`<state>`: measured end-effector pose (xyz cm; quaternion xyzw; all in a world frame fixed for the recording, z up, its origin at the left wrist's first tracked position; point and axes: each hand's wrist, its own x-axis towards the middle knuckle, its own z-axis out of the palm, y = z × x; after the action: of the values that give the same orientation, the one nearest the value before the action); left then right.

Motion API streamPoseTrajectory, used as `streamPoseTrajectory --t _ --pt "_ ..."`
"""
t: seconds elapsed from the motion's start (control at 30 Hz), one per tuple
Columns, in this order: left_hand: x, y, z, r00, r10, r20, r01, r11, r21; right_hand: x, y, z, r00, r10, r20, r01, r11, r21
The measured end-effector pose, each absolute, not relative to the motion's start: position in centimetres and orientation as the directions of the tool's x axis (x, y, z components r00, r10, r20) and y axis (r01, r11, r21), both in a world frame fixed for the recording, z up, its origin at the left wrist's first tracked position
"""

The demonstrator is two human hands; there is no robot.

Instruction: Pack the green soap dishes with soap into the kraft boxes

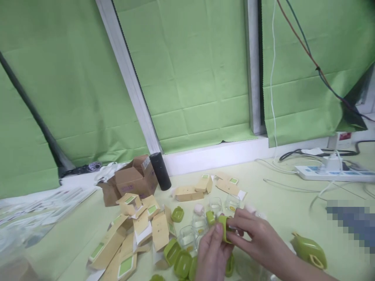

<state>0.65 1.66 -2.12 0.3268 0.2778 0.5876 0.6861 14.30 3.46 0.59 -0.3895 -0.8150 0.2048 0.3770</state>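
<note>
Green cover (pixel 224 228): one, held up between the two hands above the near part of the tabletop (pixel 281 207). Left hand (pixel 212 249): thumb and fingers pinched on the cover. Right hand (pixel 256 233): fingers bent against the cover's right side; whether they grip or only press, cannot tell.

Clear jars (pixel 187 236): several, grouped just beyond and left of the hands, some partly hidden by them. Green lids (pixel 183 264): several, crowded against the left hand, which hides some; another green lid (pixel 177 214) apart, beyond the jars.

Opened cartons (pixel 160 230): heaped to the left, close to the lids, filling that side; further cartons (pixel 190 193) behind the jars. Cardboard box (pixel 136 178): behind the heap, flaps open. Black cylinder (pixel 160 171): upright but leaning in view, beside the box.

Green container (pixel 309 250): right of the right forearm. Power strip (pixel 310 173): far right, with plugs and loose cables. Green curtains (pixel 187 74): behind everything.
</note>
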Motion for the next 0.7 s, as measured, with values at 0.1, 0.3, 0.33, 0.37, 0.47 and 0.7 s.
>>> streamPoseTrajectory --t 0.1,0.3,0.33,0.37,0.47,0.7 --pt "1.1 1.3 -2.8 0.074 0.997 -0.030 -0.596 0.068 0.800 13.9 3.2 0.0 -0.356 0.811 0.465 0.521 0.585 -0.622" --pt "0.8 0.7 -2.6 -0.009 0.995 -0.104 -0.500 0.086 0.862 14.7 3.7 0.1 -0.443 0.771 0.456 0.594 0.634 -0.495" --pt "0.7 0.6 -2.5 -0.019 0.994 -0.107 -0.492 0.084 0.867 14.9 3.9 0.1 -0.475 0.752 0.457 0.602 0.657 -0.454" --pt "0.7 0.6 -2.4 -0.021 0.994 -0.108 -0.486 0.084 0.870 15.1 4.1 0.1 -0.509 0.727 0.461 0.602 0.683 -0.412" --pt "0.4 0.7 -2.2 0.032 0.995 -0.091 -0.465 0.096 0.880 15.6 4.5 0.0 -0.570 0.667 0.480 0.576 0.741 -0.345" --pt "0.9 -0.2 -0.8 0.010 0.983 0.184 -0.467 -0.158 0.870 14.6 3.3 0.2 -0.373 0.810 0.453 0.321 0.571 -0.756"
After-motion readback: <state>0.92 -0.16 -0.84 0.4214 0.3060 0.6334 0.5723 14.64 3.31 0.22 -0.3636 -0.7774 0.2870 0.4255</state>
